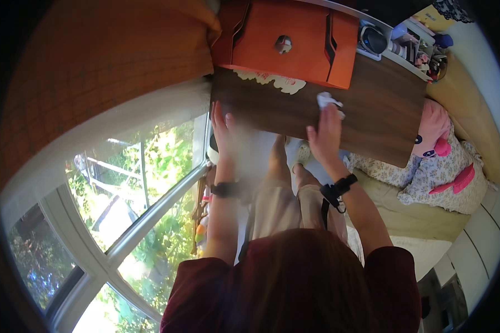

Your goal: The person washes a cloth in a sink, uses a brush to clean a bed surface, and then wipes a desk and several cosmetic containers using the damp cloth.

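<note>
A small crumpled white tissue or cloth (324,100) lies on the dark brown wooden tabletop (372,111). My right hand (326,136) holds it under the fingertips, pressed down near the table's front edge, with the thumb standing apart. At the table's left front corner, beside the window, my left hand (222,129) has its fingers stretched out and nothing in them. Slight blur on that hand hides whether it touches the wood. Black bands sit on both my wrists.
A big orange case (311,50) covers the table's back, with a cream scalloped paper piece (283,82) along its front. An organizer (419,53) of small items stands back right. Patterned pillows (450,183) and a pink plush toy (432,127) lie right. An orange curtain (105,83) hangs left.
</note>
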The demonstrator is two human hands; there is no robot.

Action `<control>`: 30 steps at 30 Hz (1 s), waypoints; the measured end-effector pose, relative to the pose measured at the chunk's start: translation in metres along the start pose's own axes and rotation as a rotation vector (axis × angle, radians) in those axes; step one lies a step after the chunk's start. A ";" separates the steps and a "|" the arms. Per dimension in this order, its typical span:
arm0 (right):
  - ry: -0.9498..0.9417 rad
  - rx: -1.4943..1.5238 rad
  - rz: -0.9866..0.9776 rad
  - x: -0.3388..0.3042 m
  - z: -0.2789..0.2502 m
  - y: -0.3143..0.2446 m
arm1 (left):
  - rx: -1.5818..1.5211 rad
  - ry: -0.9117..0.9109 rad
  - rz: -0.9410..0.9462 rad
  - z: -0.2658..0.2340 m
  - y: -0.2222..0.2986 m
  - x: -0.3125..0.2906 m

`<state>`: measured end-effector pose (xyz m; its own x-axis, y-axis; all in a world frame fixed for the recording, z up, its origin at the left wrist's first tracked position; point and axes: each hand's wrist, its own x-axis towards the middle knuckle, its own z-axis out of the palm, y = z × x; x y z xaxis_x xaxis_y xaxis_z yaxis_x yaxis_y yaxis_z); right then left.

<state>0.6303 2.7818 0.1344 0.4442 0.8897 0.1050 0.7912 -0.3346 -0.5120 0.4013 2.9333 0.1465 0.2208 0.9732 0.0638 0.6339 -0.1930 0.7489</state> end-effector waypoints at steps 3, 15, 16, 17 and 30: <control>-0.197 -0.013 -0.172 0.006 0.034 -0.048 | 0.044 0.018 -0.047 -0.019 -0.003 -0.024; -0.063 -0.052 -0.233 0.061 0.119 -0.149 | 0.134 -0.011 -0.099 -0.066 -0.033 -0.054; -0.097 -0.032 -0.308 0.062 0.127 -0.154 | 0.186 -0.054 -0.064 -0.066 -0.030 -0.052; -0.116 0.020 -0.332 0.065 0.132 -0.165 | 0.016 -0.011 -0.117 -0.066 -0.031 -0.048; -0.015 -0.080 0.018 -0.024 0.004 -0.002 | -0.055 -0.234 0.137 -0.047 -0.018 -0.006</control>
<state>0.6166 2.7618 0.1297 0.4533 0.8874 0.0834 0.8141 -0.3741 -0.4442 0.3538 2.9372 0.1638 0.4706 0.8822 0.0177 0.5463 -0.3071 0.7792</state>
